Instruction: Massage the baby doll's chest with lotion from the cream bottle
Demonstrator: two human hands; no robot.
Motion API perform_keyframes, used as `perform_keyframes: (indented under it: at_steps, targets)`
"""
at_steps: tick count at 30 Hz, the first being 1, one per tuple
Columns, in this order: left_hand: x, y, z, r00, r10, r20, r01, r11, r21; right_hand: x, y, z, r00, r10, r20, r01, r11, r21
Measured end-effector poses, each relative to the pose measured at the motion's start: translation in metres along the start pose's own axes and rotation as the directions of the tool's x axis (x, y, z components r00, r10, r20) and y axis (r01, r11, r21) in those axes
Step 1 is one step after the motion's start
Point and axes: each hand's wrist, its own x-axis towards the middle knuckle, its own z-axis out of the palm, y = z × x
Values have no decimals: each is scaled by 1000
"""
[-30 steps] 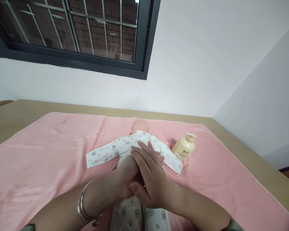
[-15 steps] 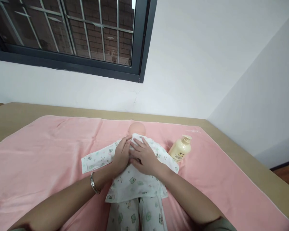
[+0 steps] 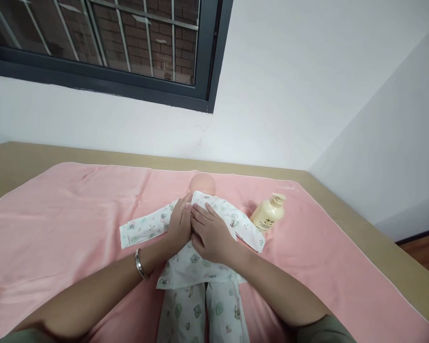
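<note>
A baby doll lies on its back on a pink towel, dressed in a white printed sleepsuit with its sleeves spread to both sides. My left hand and my right hand lie side by side on the doll's chest, fingers stretched flat on the cloth just below the neck. Neither hand holds anything. A silver bangle is on my left wrist.
A cream pump bottle lies on the towel right of the doll's sleeve. The towel covers a tan surface that ends at the right edge. A white wall and a barred window are behind.
Both hands moved from the doll's belly up to its chest, then settled flat there. The view has shifted slightly.
</note>
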Motion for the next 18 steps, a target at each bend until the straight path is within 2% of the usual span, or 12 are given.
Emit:
perform_keyframes:
  at_steps: [1,3,6,8,10,12,15,18]
  targets:
    - [-1,0,0,1000,3,0,-3,1000,3,1,1,1,999,32,-17,-32,999,3]
    - [-1,0,0,1000,12,8,-12,1000,24,4,10,1,984,174,-41,-174,985,-8]
    - [-2,0,0,1000,17,11,-18,998,66,10,24,-1,932,361,-36,-362,930,-56]
    - [-2,-1,1,1000,31,6,-31,996,78,11,21,-3,938,347,-10,-346,933,-97]
    - [-3,-3,1,999,49,0,-49,996,68,6,7,-5,965,262,19,-258,958,-128]
    - [-4,-5,0,998,67,-7,-66,996,55,-1,-10,-9,971,235,36,-228,963,-146]
    - [-6,-7,-1,996,95,3,-95,992,81,-8,-22,-15,936,350,37,-339,926,-167]
    - [-7,-9,0,992,122,36,-126,979,163,-2,-8,-18,901,430,53,-416,893,-172]
